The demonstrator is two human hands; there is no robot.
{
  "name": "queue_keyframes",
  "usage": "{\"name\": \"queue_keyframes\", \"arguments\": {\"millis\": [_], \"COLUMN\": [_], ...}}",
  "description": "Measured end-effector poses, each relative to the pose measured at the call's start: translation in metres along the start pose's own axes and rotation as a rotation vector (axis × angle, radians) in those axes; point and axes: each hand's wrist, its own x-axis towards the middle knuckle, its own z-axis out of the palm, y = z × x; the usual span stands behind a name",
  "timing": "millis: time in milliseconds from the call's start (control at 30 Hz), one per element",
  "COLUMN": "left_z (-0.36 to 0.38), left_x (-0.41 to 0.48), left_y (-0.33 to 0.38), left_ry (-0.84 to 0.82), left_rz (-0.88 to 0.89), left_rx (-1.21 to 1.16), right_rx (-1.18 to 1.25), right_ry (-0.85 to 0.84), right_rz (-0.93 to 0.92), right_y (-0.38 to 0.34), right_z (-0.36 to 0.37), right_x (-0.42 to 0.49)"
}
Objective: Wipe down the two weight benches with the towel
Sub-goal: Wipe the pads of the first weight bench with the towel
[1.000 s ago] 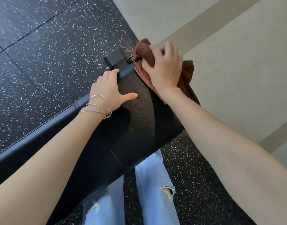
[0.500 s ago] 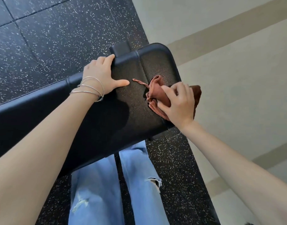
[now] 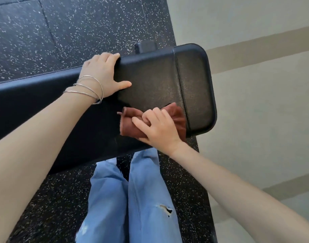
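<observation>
A black padded weight bench [image 3: 155, 79] runs from the left edge to a rounded end at the right. A rust-brown towel [image 3: 131, 126] lies bunched on the pad near its front edge. My right hand [image 3: 159, 128] presses on the towel and grips it with bent fingers. My left hand [image 3: 103, 74], with thin bangles at the wrist, rests flat over the far edge of the pad, fingers curled around it and thumb spread on top. Only one bench is in view.
Black speckled rubber floor [image 3: 66, 32] lies beyond and under the bench. A pale floor with a beige stripe [image 3: 255, 48] starts just right of the bench end. My legs in blue jeans [image 3: 132, 199] stand against the bench's near side. A black frame part [image 3: 146, 46] shows behind the pad.
My right hand has dragged the towel from the bench's far right end toward the near edge and leftward along the pad. My left hand has stayed on the far edge.
</observation>
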Motion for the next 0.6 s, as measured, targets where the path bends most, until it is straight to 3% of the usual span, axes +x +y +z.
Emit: {"name": "queue_keyframes", "arguments": {"millis": [100,267,333,500,600], "left_z": [-0.003,0.000,0.005,0.008,0.001], "left_x": [-0.012,-0.028,-0.033,-0.039,-0.046], "left_y": [-0.019,-0.040,-0.041,-0.041,-0.050], "left_ry": [-0.013,0.042,0.070,0.074,0.068], "left_rz": [-0.043,-0.037,-0.018,-0.013,-0.005], "left_rx": [0.002,-0.022,-0.029,-0.057,-0.077], "right_rx": [0.004,-0.082,-0.110,-0.013,-0.017], "right_ry": [-0.061,-0.041,-0.018,-0.045,-0.074], "right_rz": [-0.177,0.268,0.339,0.061,-0.007], "right_y": [0.047,0.078,0.058,-0.051,-0.087], "right_z": [-0.016,-0.032,-0.023,0.022,0.037], "right_x": [-0.027,-0.053,-0.042,0.021,0.063]}}
